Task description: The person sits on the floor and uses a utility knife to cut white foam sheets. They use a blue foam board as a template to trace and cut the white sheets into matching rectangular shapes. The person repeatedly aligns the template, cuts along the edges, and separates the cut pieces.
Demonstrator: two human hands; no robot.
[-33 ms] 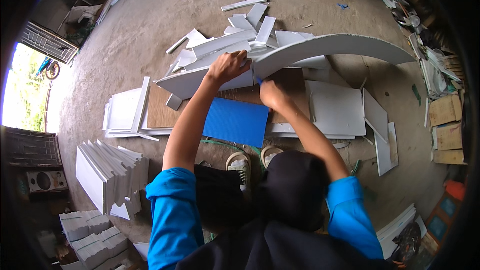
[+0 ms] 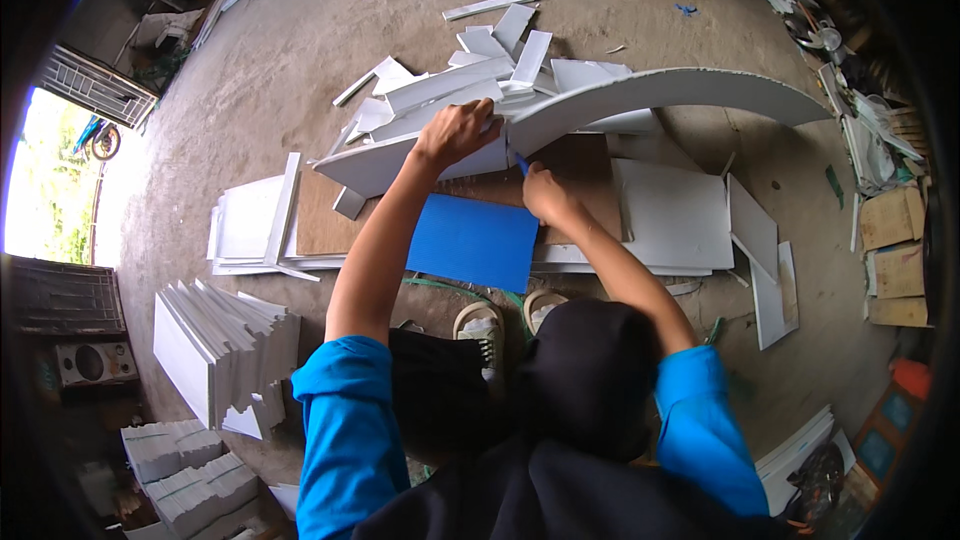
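Note:
A long white foam board stands on edge across the work area, its left part (image 2: pixel 370 170) upright and its right part (image 2: pixel 650 97) bending back in an arc. The two parts meet at a vertical cut line. My left hand (image 2: pixel 458 132) is closed over the board's top edge, just left of this line. Low beside the line, my right hand (image 2: pixel 549 197) is closed around a slim blue-handled tool, apparently a cutter knife (image 2: pixel 521 164); its blade is not visible. Beneath lie a brown wooden board (image 2: pixel 585 175) and a flat blue sheet (image 2: pixel 475 242).
White offcuts (image 2: pixel 480 70) lie heaped behind the board. White panels (image 2: pixel 670 215) lie at both ends of the brown board. A stack of white sheets (image 2: pixel 215 340) stands at left, with bundled pieces (image 2: pixel 190 475) nearer me. Cardboard boxes (image 2: pixel 893 220) sit at the right edge.
My right hand, blurred before, is now sharper and has shifted very slightly, with the blue handle showing more. My left hand keeps its place on the board.

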